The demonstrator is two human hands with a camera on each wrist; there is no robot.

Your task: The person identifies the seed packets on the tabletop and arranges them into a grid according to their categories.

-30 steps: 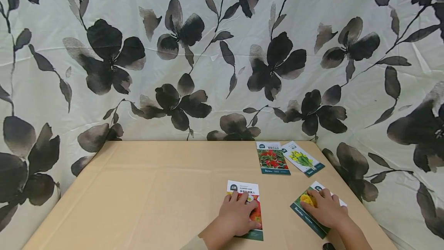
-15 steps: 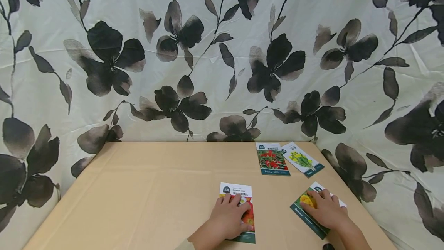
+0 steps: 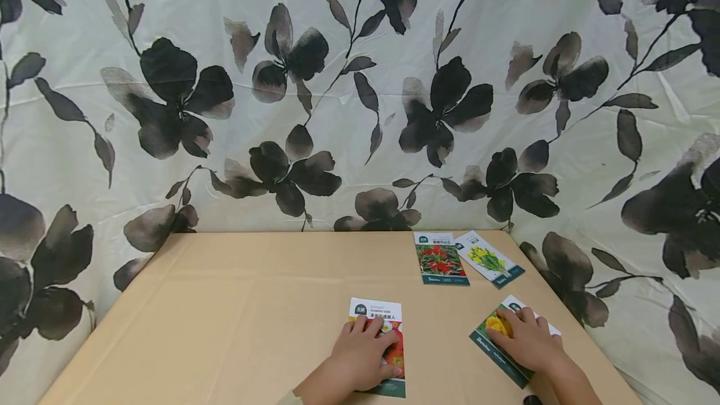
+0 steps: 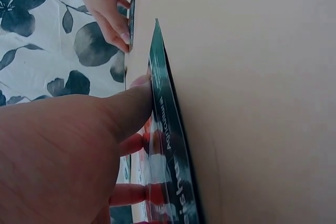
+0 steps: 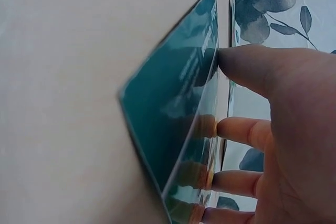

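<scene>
My left hand (image 3: 360, 355) rests on a seed packet (image 3: 375, 308) with red flowers, a white top and a green lower band. Its fingers are spread over the picture, the thumb near the right edge. In the left wrist view the thumb and fingertips touch the packet's glossy face (image 4: 167, 124). At the right, my right hand (image 3: 529, 339) lies over a tilted seed packet (image 3: 497, 354) with yellow flowers. The right wrist view shows that packet's green end (image 5: 168, 93), with the thumb and fingertips pressing on its surface. Both palms hide part of their packets.
Toward the table's back edge lie two more seed packets, one with red flowers (image 3: 441, 261) and one with yellow blooms (image 3: 488, 258), close together. A small black object (image 3: 531, 400) shows at the bottom edge. A floral cloth (image 3: 349, 111) hangs behind the table (image 3: 225, 317).
My left hand has slid left across the table with the red-flowered packet under it. The right hand and its packet have stayed in place.
</scene>
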